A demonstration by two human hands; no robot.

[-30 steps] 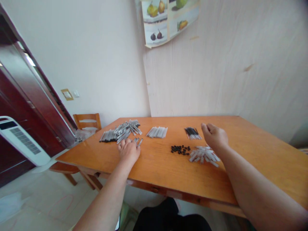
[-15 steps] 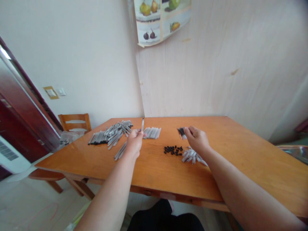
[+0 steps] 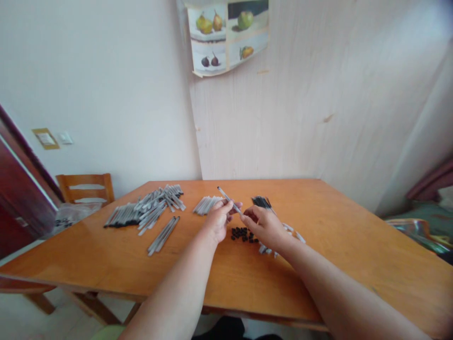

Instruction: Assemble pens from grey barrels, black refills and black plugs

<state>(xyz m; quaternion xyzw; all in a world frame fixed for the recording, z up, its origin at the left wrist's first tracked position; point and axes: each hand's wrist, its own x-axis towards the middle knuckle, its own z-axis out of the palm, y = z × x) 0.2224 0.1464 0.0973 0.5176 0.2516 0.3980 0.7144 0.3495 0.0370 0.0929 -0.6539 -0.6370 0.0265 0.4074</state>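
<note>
Holding a slim grey pen tube (image 3: 226,194) in your left hand (image 3: 218,221), you had your thumb and fingers closed around its middle. The tube was slanted above the table (image 3: 240,274), its dark-tipped end up and away from you, its other end down toward your right hand (image 3: 266,227). Your right fingertips were drawn together at that lower end; whether they gripped the tube itself or something thin against it, I could not tell.

Just below your hands lay a scatter of small black pieces (image 3: 240,233). Your right hand and wrist partly covered a heap of pale short strips (image 3: 263,248), which showed on both sides of them. Beyond that hand was a bundle of thin dark sticks (image 3: 261,202), and beyond your left hand, partly behind it, a row of pale tubes (image 3: 204,205).

Farther to your left, well apart from your hands, a few grey tubes with dark ends (image 3: 163,236) lay side by side. Past them sat a jumbled pile of grey tubes (image 3: 161,200), with a neater black-ended row (image 3: 122,215) at its left. A wooden chair (image 3: 85,180) stood beyond the table's left edge.
</note>
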